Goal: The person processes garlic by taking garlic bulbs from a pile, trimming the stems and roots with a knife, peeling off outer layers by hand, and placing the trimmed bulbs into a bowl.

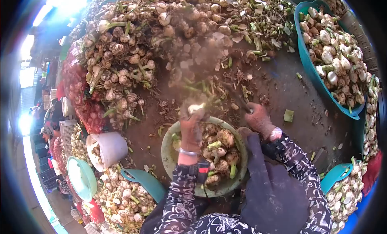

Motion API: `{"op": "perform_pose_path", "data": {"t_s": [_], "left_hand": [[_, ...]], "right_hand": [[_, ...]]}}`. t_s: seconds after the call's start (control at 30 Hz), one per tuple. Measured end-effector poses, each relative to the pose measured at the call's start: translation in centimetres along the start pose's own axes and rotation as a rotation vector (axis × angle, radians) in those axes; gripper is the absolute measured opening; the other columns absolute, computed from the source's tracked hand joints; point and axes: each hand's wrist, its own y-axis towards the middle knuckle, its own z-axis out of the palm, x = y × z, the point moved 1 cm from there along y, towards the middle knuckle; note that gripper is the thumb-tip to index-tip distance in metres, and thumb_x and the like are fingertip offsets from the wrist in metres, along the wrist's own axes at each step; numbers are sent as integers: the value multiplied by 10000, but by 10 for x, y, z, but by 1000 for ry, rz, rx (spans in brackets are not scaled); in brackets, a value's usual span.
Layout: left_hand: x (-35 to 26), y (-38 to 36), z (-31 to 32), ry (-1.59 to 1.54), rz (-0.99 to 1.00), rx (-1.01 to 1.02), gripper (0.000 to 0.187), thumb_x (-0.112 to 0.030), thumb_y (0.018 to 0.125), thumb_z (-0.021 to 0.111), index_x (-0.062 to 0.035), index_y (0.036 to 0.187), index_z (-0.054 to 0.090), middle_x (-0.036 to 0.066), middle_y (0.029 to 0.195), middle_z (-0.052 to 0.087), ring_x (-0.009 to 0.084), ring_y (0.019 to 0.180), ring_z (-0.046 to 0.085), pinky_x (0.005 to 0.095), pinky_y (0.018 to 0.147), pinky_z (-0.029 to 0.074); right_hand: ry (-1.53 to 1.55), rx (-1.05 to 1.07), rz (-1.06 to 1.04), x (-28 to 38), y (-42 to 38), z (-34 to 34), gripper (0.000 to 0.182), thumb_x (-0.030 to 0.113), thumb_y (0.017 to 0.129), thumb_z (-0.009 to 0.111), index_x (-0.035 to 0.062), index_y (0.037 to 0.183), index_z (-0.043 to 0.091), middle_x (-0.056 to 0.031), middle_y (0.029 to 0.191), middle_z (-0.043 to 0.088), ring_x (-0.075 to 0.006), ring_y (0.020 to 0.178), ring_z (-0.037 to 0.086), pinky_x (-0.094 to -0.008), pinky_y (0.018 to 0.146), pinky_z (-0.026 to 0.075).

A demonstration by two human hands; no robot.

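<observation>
Garlic bulb (196, 108): pale, at the fingertips of the left hand (191, 133), just above the far edge of the basin (166, 153). Left hand, gloved, fingers closed around it; motion blur hides the exact grip. Green stems (193, 89) blur just beyond; cannot tell which belong to this bulb.

Right hand (260, 119), gloved, closed on the handle of a dark tool (241, 102), its long end pointing away from the body. Blade type unclear. Tool and bulb apart.

Handling, my judgement: pinch the bulb low, stem side outward, fingertips behind the line of the tool. Bring the tool across beyond the basin edge, so scraps drop on the littered floor (306, 125) rather than among the bulbs (219, 147) inside. Short, firm strokes, angled off the left wrist; the strapped device (202, 169) there should stay clear.

Farther out: large garlic heap (121, 48) ahead-left, filled blue-green tub (303, 48) ahead-right, tipped white bucket (113, 149) left.
</observation>
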Motion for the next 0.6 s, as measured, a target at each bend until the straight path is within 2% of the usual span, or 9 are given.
{"op": "perform_pose_path", "data": {"t_s": [0.07,0.13,0.2,0.27,0.33,0.37,0.47,0.5,0.6], "left_hand": [[27,-5,-7,-269,-102,-120,150,-185,866,579,-60,948,593,31,875,626,165,746,625,294,638,551],[45,-8,-10,-501,-186,-105,244,-219,867,594,-63,1051,559,59,964,600,176,825,618,283,638,529],[31,-7,8,-460,-255,-210,261,-247,867,586,-62,1049,561,57,916,592,176,790,609,291,631,513],[5,-12,24,-551,-352,-274,253,-238,855,588,-57,1029,561,48,870,576,175,761,595,297,601,496],[-14,-18,22,-625,-194,130,254,-219,834,604,-52,1018,551,41,835,570,158,720,578,272,558,475],[-44,-24,31,-354,-92,222,265,-209,812,618,-61,1019,543,43,847,565,144,692,559,256,536,458],[-65,-10,-9,574,-163,1139,512,-275,741,746,-61,1150,525,96,1064,585,226,1024,556,330,868,466],[-82,3,-16,1059,42,1121,647,-306,692,796,-39,1203,504,123,1170,565,270,1168,487,361,995,389],[-87,83,-42,1332,66,314,593,-319,712,734,-18,1169,506,203,1245,505,346,1142,503,395,932,431]], "right_hand": [[-23,-30,-41,-3,8,14,314,370,802,605,76,904,647,-211,841,641,-389,801,625,-437,706,487],[23,-10,-75,44,4,-8,369,410,813,599,46,865,629,-202,825,644,-375,789,633,-441,703,487],[476,-156,-174,87,-5,-26,426,446,820,584,24,863,621,-208,873,650,-369,827,636,-455,725,484],[560,-181,-275,59,-3,2,463,470,823,580,14,881,632,-227,869,650,-375,851,639,-456,735,488],[-82,177,-174,1,17,26,417,403,809,588,16,954,646,-237,901,651,-387,861,637,-443,748,494],[-283,296,-108,-13,19,27,404,369,801,592,18,990,651,-241,916,652,-393,870,635,-438,760,496],[6,255,113,-21,3,11,381,284,765,590,27,1038,653,-255,941,646,-397,918,622,-434,812,490],[12,257,105,-24,7,15,381,284,765,590,27,1038,653,-255,941,646,-397,918,622,-434,812,490],[-226,260,30,-23,17,15,366,290,772,596,31,1023,658,-254,931,644,-391,919,622,-431,809,491]]}}
